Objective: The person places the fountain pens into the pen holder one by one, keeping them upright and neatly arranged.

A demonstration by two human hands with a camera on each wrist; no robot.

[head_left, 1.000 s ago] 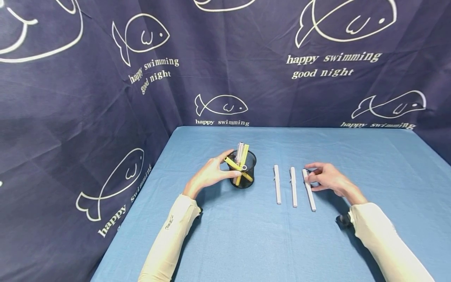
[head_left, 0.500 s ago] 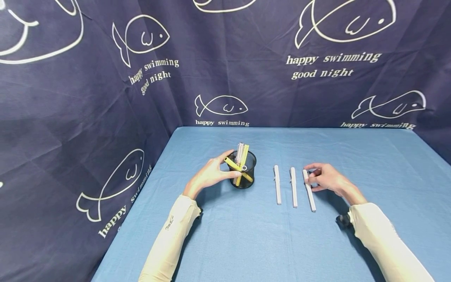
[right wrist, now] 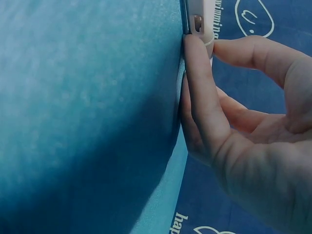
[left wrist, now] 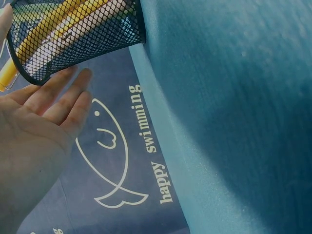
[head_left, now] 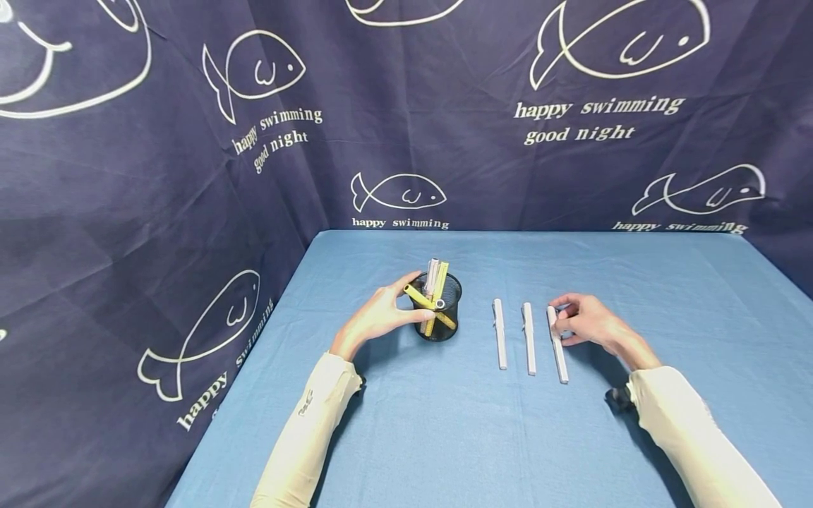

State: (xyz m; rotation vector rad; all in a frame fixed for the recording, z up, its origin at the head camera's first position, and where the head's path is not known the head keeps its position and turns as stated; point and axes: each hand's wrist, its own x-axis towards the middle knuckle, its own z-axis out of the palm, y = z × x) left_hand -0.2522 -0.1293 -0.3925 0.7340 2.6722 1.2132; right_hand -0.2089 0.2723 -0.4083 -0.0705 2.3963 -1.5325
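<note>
A black mesh pen holder (head_left: 452, 289) stands on the table with yellow pens (head_left: 416, 295) and pale pens (head_left: 432, 271) leaning in it. My left hand (head_left: 376, 312) grips its left side, thumb in front and fingers behind; the left wrist view shows the mesh wall (left wrist: 97, 36) above the fingers. To the right, three white pens lie side by side: a left one (head_left: 500, 339), a middle one (head_left: 530, 342) and a right one (head_left: 559, 361). My right hand (head_left: 592, 321) pinches the right pen near its far end, and the right wrist view shows thumb and fingertip on its barrel (right wrist: 204, 19).
A blue cloth (head_left: 444, 437) covers the table. Behind it and along the left side hangs a dark blue curtain (head_left: 483, 162) with white fish drawings, reaching down to the table's edge. A small dark device (head_left: 618, 400) sits under the right wrist.
The right white pen has turned very slightly in the right fingers, its near end a touch to the left. The left hand and pen holder stay put.
</note>
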